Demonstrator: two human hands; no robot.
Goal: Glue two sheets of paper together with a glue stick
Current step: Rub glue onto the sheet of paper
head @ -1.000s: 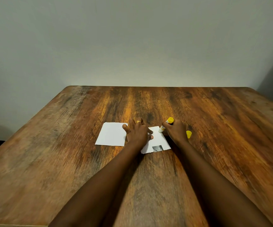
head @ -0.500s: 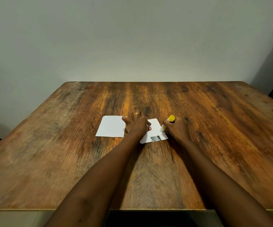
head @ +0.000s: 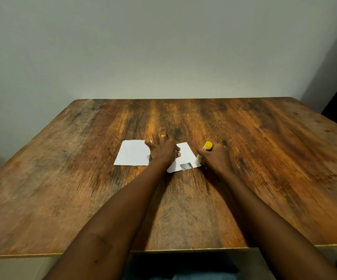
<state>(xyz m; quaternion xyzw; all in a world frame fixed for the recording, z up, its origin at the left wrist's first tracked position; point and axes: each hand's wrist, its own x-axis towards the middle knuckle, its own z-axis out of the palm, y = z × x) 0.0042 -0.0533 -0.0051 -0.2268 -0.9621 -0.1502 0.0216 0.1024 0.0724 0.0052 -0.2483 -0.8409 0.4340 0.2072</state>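
Our right hand [head: 216,158] pinches the yellow-capped white glue stick [head: 203,153] — tilted, tip at the right edge of the printed white sheet [head: 185,158] our spread left hand [head: 163,151] pins — the blank white sheet [head: 133,152] lies leftward.

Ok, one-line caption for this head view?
Left hand pins a paper sheet while right hand rubs a glue stick along its edge.

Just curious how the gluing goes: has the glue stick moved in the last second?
Yes. The glue stick has slid toward the person along the printed sheet, from its far end to its near right corner.
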